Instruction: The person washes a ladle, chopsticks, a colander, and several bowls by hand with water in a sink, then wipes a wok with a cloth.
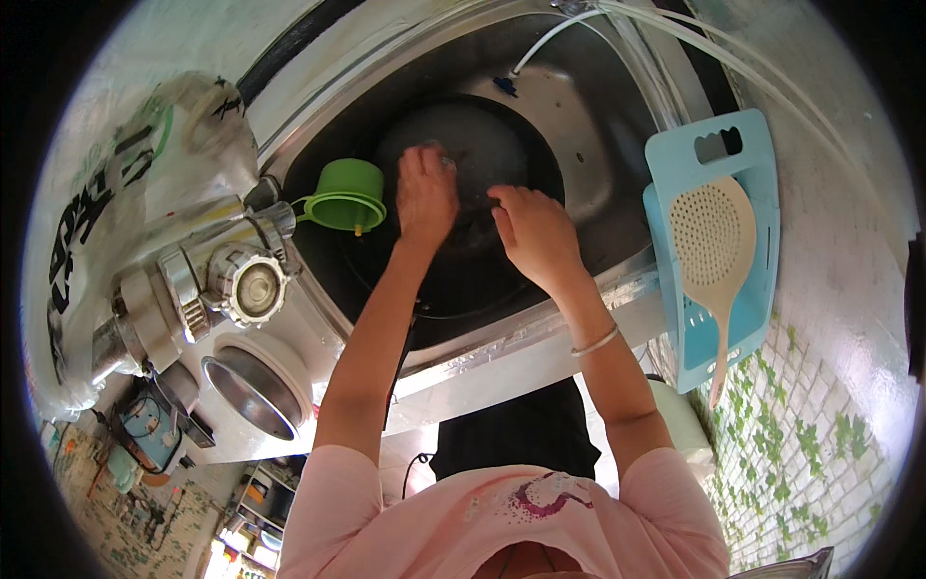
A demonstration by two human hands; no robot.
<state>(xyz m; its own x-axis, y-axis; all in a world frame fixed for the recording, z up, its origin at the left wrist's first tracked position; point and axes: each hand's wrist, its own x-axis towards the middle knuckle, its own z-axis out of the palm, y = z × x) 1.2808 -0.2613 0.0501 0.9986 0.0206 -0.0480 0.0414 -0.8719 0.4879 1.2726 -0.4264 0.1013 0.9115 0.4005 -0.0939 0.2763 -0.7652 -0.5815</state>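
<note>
A wide round black pan [552, 154] sits in the steel sink [617, 145] with cloudy greyish water [482, 135] in it. My left hand [427, 193] is over the water at the pan's left side, its fingers bent down and held together. Something small and shiny shows by its fingertips, too unclear to name. To the right, my right hand [538, 232] hangs over the pan with curled fingers. A small dark bit shows at its fingertips; what it is cannot be made out.
Left of my left hand, a green ladle-like scoop [349, 183] overhangs the sink. A metal grinder [246, 280] and a steel bowl [253, 391] stand on the left counter. At right are a light blue basket [752, 318], a blue cutting board [675, 154] and a perforated skimmer [712, 232].
</note>
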